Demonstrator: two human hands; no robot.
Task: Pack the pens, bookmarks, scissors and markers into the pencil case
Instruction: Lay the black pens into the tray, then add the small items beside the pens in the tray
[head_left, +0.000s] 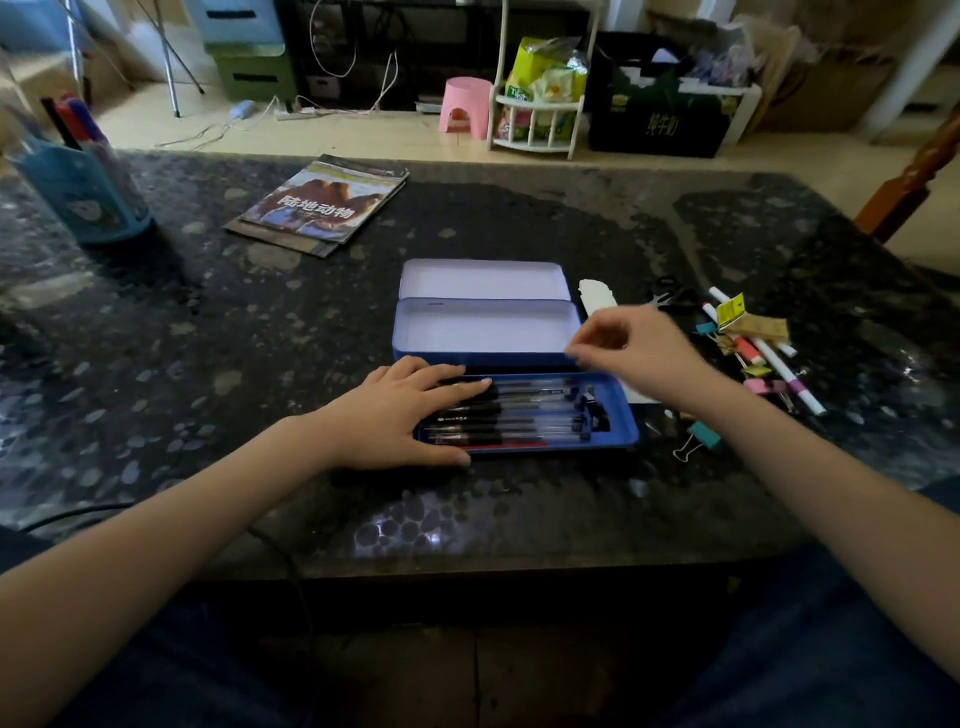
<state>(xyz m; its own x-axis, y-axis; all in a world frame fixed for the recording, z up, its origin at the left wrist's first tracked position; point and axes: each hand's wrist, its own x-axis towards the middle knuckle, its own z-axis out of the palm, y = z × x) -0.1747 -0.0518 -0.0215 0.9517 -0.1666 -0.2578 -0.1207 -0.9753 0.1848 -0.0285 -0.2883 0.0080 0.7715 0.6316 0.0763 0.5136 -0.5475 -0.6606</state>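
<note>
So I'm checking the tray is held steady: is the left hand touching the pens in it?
Touching. The head view shows the left hand with its straight fingers lying across the ends of the pens in the blue tray.

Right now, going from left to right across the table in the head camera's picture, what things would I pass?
Blue pen holder → magazines → left hand resting on the pens in the blue tray → right hand → scissors → markers among the binder clips.

Two hands (400, 410), one pencil case (488, 332), two books (322, 205).
</note>
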